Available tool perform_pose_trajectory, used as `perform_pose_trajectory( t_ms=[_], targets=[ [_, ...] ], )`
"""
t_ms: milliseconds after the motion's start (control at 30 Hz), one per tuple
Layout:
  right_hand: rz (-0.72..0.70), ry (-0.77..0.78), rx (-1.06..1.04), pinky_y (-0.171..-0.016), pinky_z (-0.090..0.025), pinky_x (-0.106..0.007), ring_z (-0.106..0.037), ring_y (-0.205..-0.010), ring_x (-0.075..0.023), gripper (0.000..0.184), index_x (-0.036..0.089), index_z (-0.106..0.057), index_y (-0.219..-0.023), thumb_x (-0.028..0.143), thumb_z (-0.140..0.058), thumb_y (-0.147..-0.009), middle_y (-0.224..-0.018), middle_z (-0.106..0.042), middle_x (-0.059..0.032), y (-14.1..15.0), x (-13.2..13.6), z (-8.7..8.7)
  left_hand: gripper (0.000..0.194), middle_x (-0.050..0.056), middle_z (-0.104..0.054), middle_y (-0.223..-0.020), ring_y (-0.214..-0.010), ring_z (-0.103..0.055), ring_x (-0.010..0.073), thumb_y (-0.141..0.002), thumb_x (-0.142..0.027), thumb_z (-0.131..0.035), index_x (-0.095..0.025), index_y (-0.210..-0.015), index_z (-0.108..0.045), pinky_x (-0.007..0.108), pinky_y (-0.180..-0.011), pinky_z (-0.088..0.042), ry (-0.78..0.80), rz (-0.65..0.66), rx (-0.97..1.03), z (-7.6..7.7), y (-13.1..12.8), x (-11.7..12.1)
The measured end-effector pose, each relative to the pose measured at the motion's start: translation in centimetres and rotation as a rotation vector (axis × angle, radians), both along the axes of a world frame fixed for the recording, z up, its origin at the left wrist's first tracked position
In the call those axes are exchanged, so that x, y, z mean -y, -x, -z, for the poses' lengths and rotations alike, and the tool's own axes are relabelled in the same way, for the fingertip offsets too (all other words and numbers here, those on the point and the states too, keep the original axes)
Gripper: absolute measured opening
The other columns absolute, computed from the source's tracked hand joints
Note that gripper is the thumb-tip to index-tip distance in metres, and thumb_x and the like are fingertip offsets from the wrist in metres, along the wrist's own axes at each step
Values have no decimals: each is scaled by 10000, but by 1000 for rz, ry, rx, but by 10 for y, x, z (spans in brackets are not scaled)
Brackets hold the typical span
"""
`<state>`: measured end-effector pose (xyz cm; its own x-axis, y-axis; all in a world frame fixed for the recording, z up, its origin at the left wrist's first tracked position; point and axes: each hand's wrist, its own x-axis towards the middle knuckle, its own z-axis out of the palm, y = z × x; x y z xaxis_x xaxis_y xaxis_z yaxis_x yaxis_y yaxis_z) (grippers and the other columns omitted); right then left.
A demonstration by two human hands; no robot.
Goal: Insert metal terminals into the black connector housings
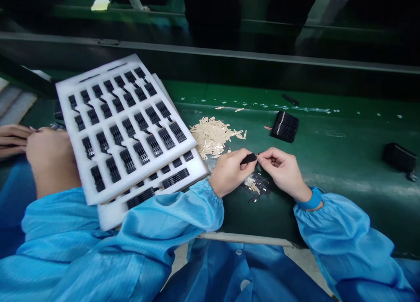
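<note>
Bright, even light with dim, warped edges.

The stacked trays (76, 148) are white foam, matt and slightly porous-looking; the moulded black parts (167, 138) seated in them look like dull plastic; the small black piece (248, 158) held near the middle has the same matt finish; the heap of pale strips (213, 137) looks like thin matt paper or film, though which is hard to tell; the ribbed black stack (285, 126) on the right shows a fine pale glint along one side; the green bench top (331, 192) is smooth and semi-glossy, flecked white toward the far side; the far rail (210, 48) is dull grey metal; the blue sleeves (331, 225) are thin, shiny synthetic cloth; the wristband (311, 199) is matt blue.
</note>
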<state>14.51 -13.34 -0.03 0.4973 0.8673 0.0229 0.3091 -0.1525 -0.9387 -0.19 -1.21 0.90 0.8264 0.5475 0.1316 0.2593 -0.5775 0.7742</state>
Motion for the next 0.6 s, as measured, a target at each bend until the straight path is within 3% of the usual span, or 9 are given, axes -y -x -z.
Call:
perform_pose_trajectory(
  t_ms=[167, 300, 400, 500, 600],
  targets=[
    [-22, -31, 108, -584, -429, -302, -536, -630, -144, 184, 201, -720, -838, 361, -663, -910, -777, -644, -39, 3, 0, -3, 159, -44, -466, -594, -579, -450, 111, -834, -204, -577, -203, -689, -512, 259, -603, -320, 14, -42, -19, 0, -2, -1],
    [74, -27, 16, -578, -434, -296, -540, -627, -148, 242, 204, -695, -790, 431, -689, -875, -744, -653, -34, 0, -3, -6, 236, -45, -479, -601, -581, -461, 117, -888, -332, -590, -208, -711, -495, 262, -600, -331, 116, -269, 23, 0, -2, -12],
    [128, -26, -32, -576, -430, -292, -532, -616, -146, 251, 205, -685, -790, 447, -702, -854, -720, -654, -26, -4, -4, -5, 128, -47, -498, -632, -607, -491, 125, -891, -324, -607, -207, -850, -576, 266, -643, -381, 142, -404, 67, 1, -2, -18],
    [104, -28, -13, -586, -427, -296, -533, -634, -148, 235, 207, -676, -795, 428, -679, -875, -746, -645, -28, -5, -3, -3, 185, -55, -509, -655, -635, -532, 127, -883, -239, -601, -209, -1064, -627, 268, -710, -435, 190, -350, 111, 3, -2, -17],
    [54, -31, 41, -593, -421, -301, -529, -653, -150, 210, 207, -657, -783, 379, -644, -904, -767, -618, -28, -5, -2, -3, 242, -4, -652, -821, -754, -609, 149, -921, -289, -578, -210, -1136, -657, 278, -761, -470, 275, -214, 117, 2, -3, -12]
  ],
)
